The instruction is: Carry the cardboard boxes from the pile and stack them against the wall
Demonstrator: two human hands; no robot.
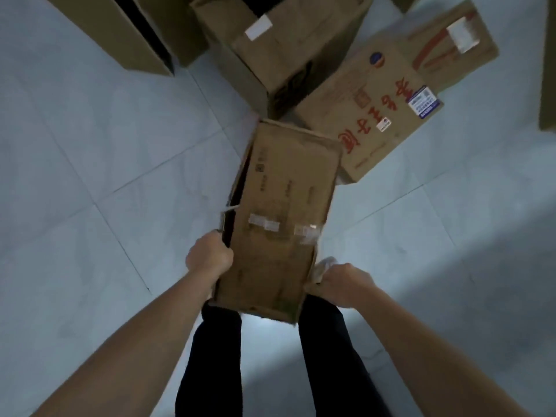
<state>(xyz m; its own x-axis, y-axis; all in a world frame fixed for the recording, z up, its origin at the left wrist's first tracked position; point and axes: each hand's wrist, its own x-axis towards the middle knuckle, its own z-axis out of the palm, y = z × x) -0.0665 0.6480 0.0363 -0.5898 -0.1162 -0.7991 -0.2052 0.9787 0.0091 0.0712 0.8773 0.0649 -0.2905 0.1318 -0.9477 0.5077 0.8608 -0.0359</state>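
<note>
Your left hand is clenched over the left edge of the long cardboard box; your right hand grips its near right corner, fingers closed on a loose flap there; you hold the box in front of your dark-trousered legs, above the pale tiled floor; just beyond its far end lies a flattened box with red lettering; left of that stands an open box with a white label; farther left, another tall box.
</note>
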